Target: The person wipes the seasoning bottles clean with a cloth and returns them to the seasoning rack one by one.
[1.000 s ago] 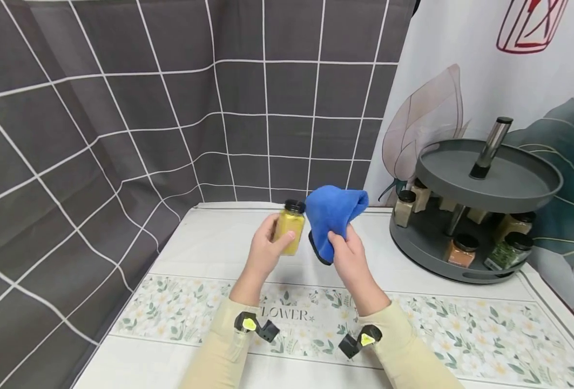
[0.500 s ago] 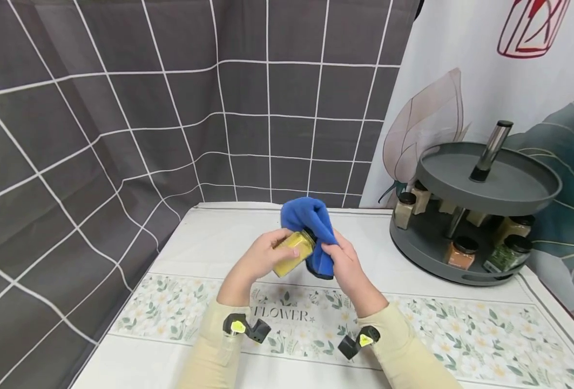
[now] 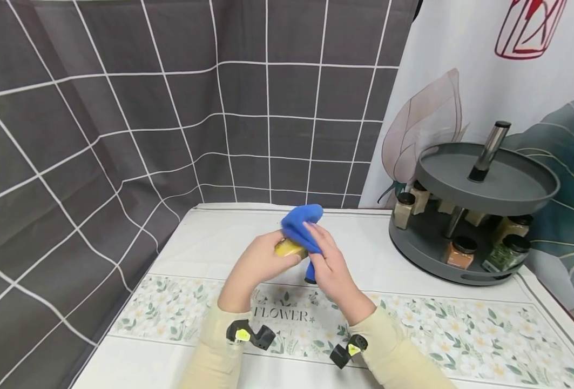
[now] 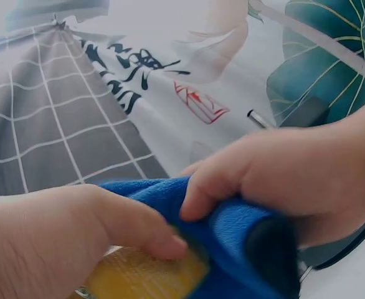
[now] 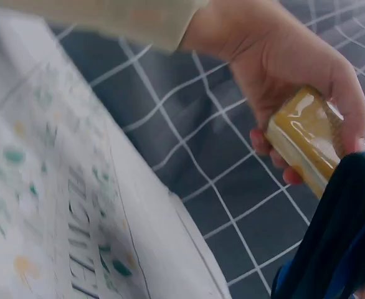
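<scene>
My left hand (image 3: 260, 258) grips a clear spice jar (image 3: 289, 248) of yellow powder, its thumb lying along the near side. In the right wrist view the jar (image 5: 304, 128) is tilted, with my left fingers wrapped round its body. A blue cloth (image 3: 300, 227) covers the jar's lid end, so the black lid is hidden. My right hand (image 3: 329, 266) holds the cloth against the jar, fingers over it. From the left wrist view, the cloth (image 4: 232, 237) is bunched between my right thumb and fingers, its dark edge hanging down. Both hands are above the table.
On the right stands a grey two-tier turntable (image 3: 486, 189). Its lower tier bears several spice jars, among them one with orange powder (image 3: 460, 252) and one with green flakes (image 3: 506, 253). A white floral tablecloth (image 3: 180, 243) covers the table. Grey checked curtain (image 3: 291, 135) hangs behind.
My right hand has brought the blue cloth left onto the jar's lid end. The jar has gone from upright to tilted, and the cloth now covers its lid.
</scene>
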`<state>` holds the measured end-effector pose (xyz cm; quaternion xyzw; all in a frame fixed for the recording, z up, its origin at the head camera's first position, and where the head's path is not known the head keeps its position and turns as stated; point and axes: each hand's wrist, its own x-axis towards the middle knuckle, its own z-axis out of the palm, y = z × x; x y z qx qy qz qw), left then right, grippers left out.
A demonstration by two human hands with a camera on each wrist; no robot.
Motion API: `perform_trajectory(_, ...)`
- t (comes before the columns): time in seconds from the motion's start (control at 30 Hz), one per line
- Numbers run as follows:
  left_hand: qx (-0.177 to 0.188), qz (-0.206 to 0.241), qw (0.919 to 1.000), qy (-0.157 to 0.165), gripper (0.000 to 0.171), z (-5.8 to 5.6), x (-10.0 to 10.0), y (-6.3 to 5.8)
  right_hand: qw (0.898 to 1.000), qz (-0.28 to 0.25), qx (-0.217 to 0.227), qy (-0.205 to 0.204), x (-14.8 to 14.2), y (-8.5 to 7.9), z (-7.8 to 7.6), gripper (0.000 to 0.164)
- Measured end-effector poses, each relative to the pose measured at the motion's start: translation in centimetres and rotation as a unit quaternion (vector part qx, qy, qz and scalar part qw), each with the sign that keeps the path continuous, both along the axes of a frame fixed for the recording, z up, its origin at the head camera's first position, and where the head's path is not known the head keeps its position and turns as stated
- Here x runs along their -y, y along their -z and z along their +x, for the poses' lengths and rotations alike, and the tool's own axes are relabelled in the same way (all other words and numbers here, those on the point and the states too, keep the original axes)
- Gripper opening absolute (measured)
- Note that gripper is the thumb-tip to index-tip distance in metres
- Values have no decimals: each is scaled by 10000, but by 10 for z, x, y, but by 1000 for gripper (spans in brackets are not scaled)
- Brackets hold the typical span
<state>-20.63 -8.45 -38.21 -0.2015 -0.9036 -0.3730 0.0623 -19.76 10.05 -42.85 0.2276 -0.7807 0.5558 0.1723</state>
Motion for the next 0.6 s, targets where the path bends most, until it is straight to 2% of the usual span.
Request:
perform_trajectory(0.07, -129, -179, 9995, 231, 37, -1, 3, 0, 9997, 78, -151, -157, -2, -1, 0, 54)
perform_trajectory(0.1, -206, -204, 9990, 351, 39, -2, 4, 1, 9997, -33, -39, -231, -3, -1, 0, 53)
perform_trajectory(0.17, -330, -214, 9978, 539, 39, -3, 5, 1, 9962, -559, 475, -477, -5, -4, 0, 53)
perform_trajectory(0.2, -379, -188, 9973, 597, 38, -4, 6, 1, 9907, -924, 795, -606, -6, -5, 0, 53)
perform_trajectory(0.3, -461, -71, 9969, 636, 37, -6, 5, 2, 9635, -1968, 1576, -901, -7, -8, 0, 55)
perform_trajectory(0.4, -288, 319, 9980, 472, 32, -7, 2, 4, 9288, -2893, 1996, -1173, -4, -9, 0, 56)
perform_trajectory(0.53, -19, 995, 9950, -123, 33, -7, -4, 5, 8912, -3616, 2343, -1421, 2, -8, 2, 57)
perform_trajectory(0.6, -60, 1200, 9913, -544, 35, -7, -6, 6, 8721, -3798, 2771, -1360, 3, -7, 0, 60)
